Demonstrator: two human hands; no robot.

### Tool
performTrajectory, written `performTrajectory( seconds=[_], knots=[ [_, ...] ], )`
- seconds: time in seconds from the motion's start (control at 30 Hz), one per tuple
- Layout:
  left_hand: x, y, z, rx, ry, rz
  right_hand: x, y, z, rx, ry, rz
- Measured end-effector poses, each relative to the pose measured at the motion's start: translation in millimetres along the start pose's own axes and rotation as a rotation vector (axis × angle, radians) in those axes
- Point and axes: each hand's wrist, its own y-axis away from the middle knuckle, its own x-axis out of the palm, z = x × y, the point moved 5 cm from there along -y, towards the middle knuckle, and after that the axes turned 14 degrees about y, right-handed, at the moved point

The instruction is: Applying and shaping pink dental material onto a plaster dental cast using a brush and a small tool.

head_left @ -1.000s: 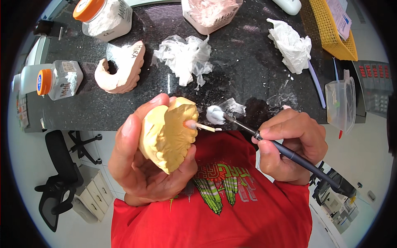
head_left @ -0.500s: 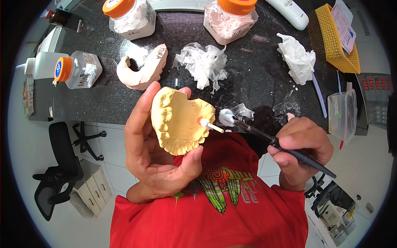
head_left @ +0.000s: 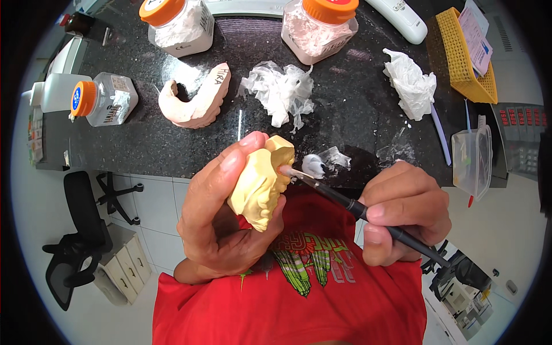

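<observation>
A yellow dental cast (head_left: 253, 187) is tilted on its side in my left hand (head_left: 210, 221), whose fingers and thumb are closed round it. My right hand (head_left: 402, 215) grips a slim black brush (head_left: 339, 198). The brush tip meets the cast at a small reddish spot on its right side. The pale peg seen there earlier is hidden from this angle. Just beyond the brush, a blob of white paste (head_left: 313, 166) sits on the dark counter beside a crumpled clear film (head_left: 335, 158).
On the dark counter (head_left: 190, 146) lie a pinkish horseshoe cast (head_left: 195, 103), crumpled tissue (head_left: 279, 95) and another tissue wad (head_left: 409, 83). Orange-lidded powder jars (head_left: 319, 34) stand behind. To the right are a yellow basket (head_left: 460, 57), a lilac stick (head_left: 441, 135) and a clear plastic box (head_left: 472, 158).
My left hand has turned the yellow cast onto its side. My right hand has brought the brush left, from the white paste to the cast.
</observation>
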Motion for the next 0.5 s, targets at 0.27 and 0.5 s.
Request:
performTrajectory(
  seconds=[0.27, 0.5],
  knots=[
    [2.1, -0.9, 1.2, 0.051, 0.072, -0.086, 3.9, -2.6, -0.9, -0.014, 0.061, 0.049],
    [3.3, -1.5, 0.4, 0.054, 0.032, -0.089, 4.7, -1.2, -1.5, -0.034, 0.073, 0.019]
  ],
)
